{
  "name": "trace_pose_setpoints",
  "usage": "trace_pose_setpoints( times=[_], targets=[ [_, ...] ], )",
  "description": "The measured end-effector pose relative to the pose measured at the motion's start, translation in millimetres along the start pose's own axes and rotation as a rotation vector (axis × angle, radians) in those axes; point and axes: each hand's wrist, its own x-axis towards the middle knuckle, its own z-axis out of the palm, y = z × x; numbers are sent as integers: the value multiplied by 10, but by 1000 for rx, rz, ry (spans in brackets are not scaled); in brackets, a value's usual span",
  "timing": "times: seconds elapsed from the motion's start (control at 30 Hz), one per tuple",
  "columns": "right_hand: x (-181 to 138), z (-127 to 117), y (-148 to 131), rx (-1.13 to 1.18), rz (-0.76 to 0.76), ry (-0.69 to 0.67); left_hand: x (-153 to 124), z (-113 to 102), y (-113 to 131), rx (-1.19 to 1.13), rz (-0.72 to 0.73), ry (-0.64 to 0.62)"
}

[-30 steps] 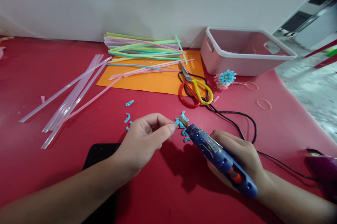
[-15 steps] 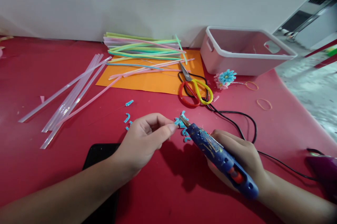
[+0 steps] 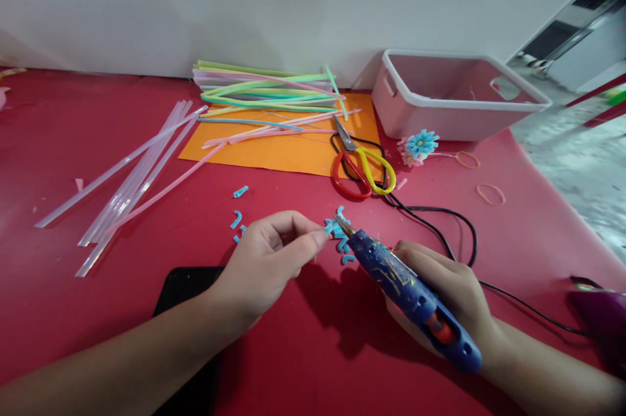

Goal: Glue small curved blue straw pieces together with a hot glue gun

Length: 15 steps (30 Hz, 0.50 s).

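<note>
My right hand [image 3: 440, 289] is wrapped round a blue hot glue gun [image 3: 401, 285], whose body is streaked with dried glue. The gun's metal nozzle points up and left, close to a small blue pipe cleaner piece [image 3: 329, 227]. Between thumb and forefinger, my left hand [image 3: 274, 256] pinches that piece. Whether the nozzle touches it, I cannot tell. Several short bent blue pipe cleaner bits [image 3: 346, 259] lie on the red table just behind and below the nozzle. A few more blue bits [image 3: 237, 219] lie left of my left hand, near a blue-tipped thin wire [image 3: 240, 192].
Red-and-yellow scissors [image 3: 362, 168] lie partly on an orange sheet [image 3: 274, 158] with a bundle of pipe cleaners [image 3: 268, 90]. Clear glue sticks [image 3: 132, 175] lie left. A pink bin [image 3: 454, 116], a blue flower [image 3: 422, 142], a black cord [image 3: 440, 233] and a black phone-like slab [image 3: 183, 289] surround my hands.
The glue gun has shifted very slightly right and down, its nozzle easing a little away from the pinched piece. My left hand stays in place.
</note>
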Motion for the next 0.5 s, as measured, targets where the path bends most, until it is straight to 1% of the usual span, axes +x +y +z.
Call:
trace_pose_setpoints(
  times=[0.2,0.5],
  targets=[
    [-23,4,13,0,23,-9,3,-4,-3,-2,-1,-7],
    [-1,-2,7,10,17,-15,-2,-23,-8,-15,4,-18]
  ],
)
